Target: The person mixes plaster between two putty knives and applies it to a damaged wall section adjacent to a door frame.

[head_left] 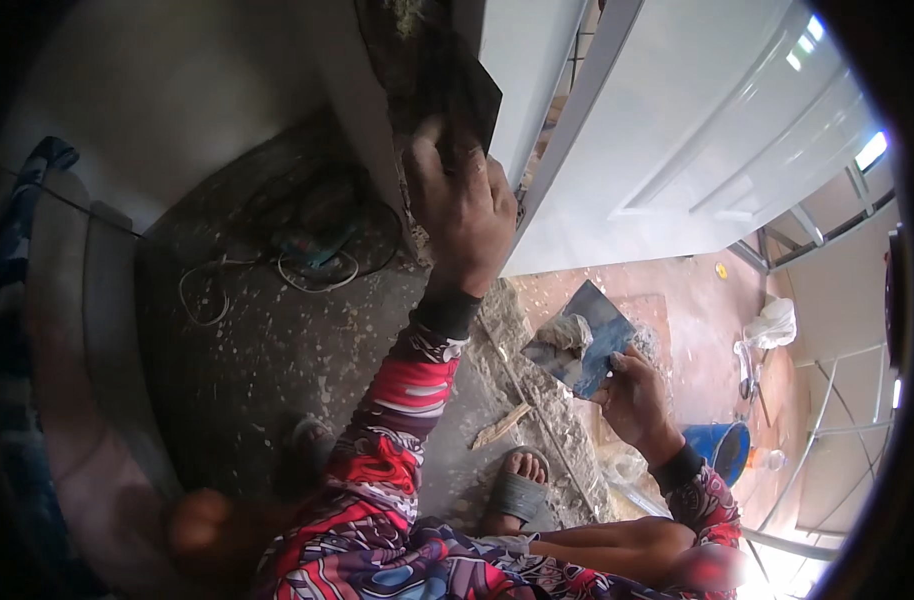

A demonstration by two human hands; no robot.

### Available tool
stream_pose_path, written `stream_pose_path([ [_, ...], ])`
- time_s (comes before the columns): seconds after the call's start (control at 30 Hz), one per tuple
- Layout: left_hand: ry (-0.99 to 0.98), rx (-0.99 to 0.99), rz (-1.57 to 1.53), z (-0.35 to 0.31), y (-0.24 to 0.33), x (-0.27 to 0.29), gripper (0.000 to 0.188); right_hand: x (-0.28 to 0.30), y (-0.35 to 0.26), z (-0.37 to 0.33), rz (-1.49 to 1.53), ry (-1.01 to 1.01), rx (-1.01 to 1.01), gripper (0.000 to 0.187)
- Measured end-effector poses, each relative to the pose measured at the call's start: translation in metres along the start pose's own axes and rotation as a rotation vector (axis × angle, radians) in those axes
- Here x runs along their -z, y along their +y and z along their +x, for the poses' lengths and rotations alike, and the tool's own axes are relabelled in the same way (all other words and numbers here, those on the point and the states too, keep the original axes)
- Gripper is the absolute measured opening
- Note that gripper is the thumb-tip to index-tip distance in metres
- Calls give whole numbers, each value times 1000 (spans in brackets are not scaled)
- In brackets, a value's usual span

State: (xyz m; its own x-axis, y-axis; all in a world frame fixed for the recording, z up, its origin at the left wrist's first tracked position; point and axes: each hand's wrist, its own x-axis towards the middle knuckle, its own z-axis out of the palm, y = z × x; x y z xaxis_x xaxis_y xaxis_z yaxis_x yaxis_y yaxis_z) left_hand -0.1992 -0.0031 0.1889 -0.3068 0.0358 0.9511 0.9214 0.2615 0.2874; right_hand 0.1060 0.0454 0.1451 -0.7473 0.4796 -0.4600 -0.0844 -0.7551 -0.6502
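Observation:
My left hand [467, 205] is raised to the door frame [362, 110], with its fingers closed on a dark flat plate [482, 100]. The plate lies up against the rough edge of the wall, and its far part is lost in shadow. Lower and to the right, my right hand [637, 395] grips the corner of a dark blue square plate [602, 340], thumb on top. A lump of grey mortar [565, 335] rests on that plate, with a smear beside it.
A white panelled door [697, 130] stands at upper right. Beneath my hands runs a broken concrete strip [522, 370] with a wood splinter [500, 426]. A corded tool [317, 245] lies on the dark floor at left. At right are a blue bucket [717, 450] and a white bag [772, 323].

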Motion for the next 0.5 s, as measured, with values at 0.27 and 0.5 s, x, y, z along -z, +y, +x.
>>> stream_pose_path([
  [0.27,-104,0,-173,1,-13,12,37,-2,-3,-4,-6,20,23,23],
  [0.5,-162,9,-318,-14,-24,38,24,0,-4,3,15,-40,26,24],
])
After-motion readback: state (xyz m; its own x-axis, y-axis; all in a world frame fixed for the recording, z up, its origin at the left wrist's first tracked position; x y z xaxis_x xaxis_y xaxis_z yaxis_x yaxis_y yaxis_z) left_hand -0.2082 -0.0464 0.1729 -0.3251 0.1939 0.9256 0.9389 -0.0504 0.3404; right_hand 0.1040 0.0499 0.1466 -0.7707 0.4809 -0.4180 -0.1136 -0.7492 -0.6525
